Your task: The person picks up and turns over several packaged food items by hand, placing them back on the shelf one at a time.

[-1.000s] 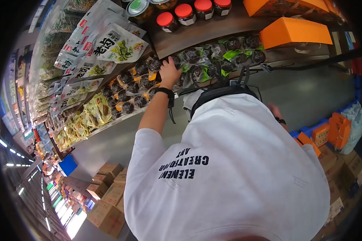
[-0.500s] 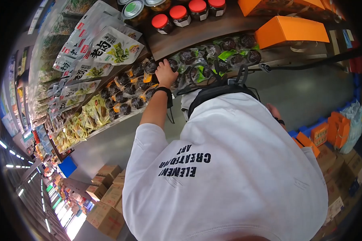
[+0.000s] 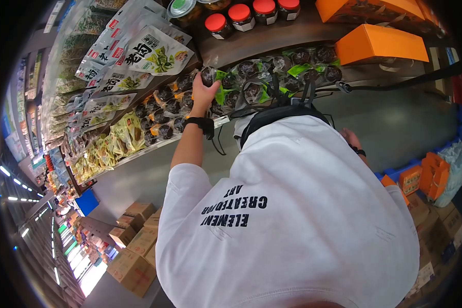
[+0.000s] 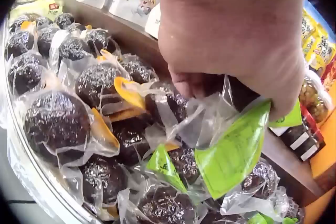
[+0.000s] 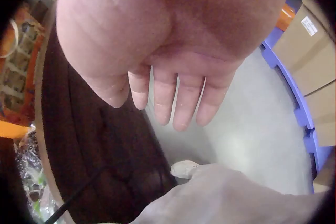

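In the head view, my left hand (image 3: 205,96) reaches over the shelf front and grips a dark round food pack (image 3: 209,77) in clear plastic. Seen from the left wrist, the fingers curl down around it, and its bright green label (image 4: 233,153) hangs below the thumb side. More dark round packs with orange labels (image 4: 58,124) lie beside and under that hand. Packs with green tags (image 3: 251,91) sit to its right. My right hand (image 5: 173,50) hangs low by my side, palm showing, fingers straight and holding nothing.
Grey printed snack pouches (image 3: 156,54) stand at left, with yellow packs (image 3: 126,136) nearby. Red-lidded jars (image 3: 241,17) and an orange box (image 3: 380,43) occupy the shelf behind. A black strap (image 3: 395,82) crosses at right. Cardboard boxes (image 3: 131,269) stand on the floor.
My left hand has shifted slightly left from over the dark packs and now has a green-labelled one in its grip. The right hand stays by my side.
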A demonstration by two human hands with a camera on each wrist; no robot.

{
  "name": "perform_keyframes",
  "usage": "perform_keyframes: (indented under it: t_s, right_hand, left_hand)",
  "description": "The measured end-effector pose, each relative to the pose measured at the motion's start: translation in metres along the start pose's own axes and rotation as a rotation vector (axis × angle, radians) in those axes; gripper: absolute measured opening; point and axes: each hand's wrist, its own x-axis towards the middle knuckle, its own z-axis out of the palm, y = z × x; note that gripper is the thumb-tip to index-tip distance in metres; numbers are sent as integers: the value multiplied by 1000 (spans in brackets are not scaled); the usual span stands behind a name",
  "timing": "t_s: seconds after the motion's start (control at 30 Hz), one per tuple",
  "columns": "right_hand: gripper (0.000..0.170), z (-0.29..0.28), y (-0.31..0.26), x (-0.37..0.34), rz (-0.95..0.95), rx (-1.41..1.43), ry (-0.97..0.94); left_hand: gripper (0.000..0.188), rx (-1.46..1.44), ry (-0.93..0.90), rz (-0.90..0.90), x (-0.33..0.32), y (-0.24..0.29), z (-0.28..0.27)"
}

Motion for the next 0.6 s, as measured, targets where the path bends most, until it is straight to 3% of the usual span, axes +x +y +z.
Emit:
perform_keyframes:
  t_s: [0.03, 0.13, 0.17, 0.23, 0.27, 0.43, 0.5, 0.6]
  right_hand:
    - [66, 0, 0, 0, -6, 5, -14]
    - [61, 0, 4, 4, -17, 9, 33]
    - [61, -5, 8, 10, -18, 9, 32]
    - [54, -14, 14, 22, -59, -43, 25]
    - [54, -17, 15, 25, -58, -43, 24]
    - [43, -24, 16, 25, 15, -51, 29]
    - [43, -11, 11, 4, -14, -85, 86]
    - [43, -5, 9, -15, -64, -158, 165]
  left_hand:
    - [78, 1, -1, 1, -4, 0, -6]
    - [81, 44, -482, -97, -6, -9, -26]
    - [81, 44, -481, -96, -8, 1, -31]
    - [83, 152, -763, -42, -9, 18, -38]
    - [84, 248, -775, 18, -5, 5, -29]
    - [73, 522, -748, -27, 15, 15, -1]
    - [70, 689, -317, 178, 12, 20, 10]
    - [78, 672, -170, 255, 3, 14, 23]
